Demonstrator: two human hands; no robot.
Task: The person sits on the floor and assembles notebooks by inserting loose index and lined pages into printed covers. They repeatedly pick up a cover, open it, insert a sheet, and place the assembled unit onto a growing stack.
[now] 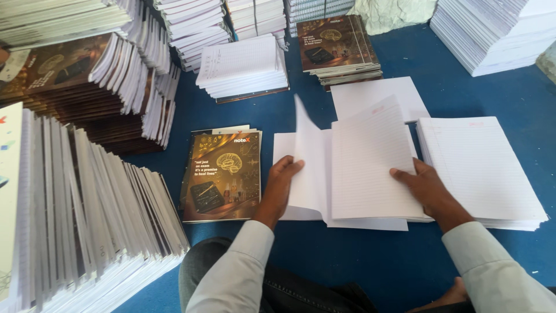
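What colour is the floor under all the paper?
The floor is deep blue, seen best in the head view, around the ruled sheets.
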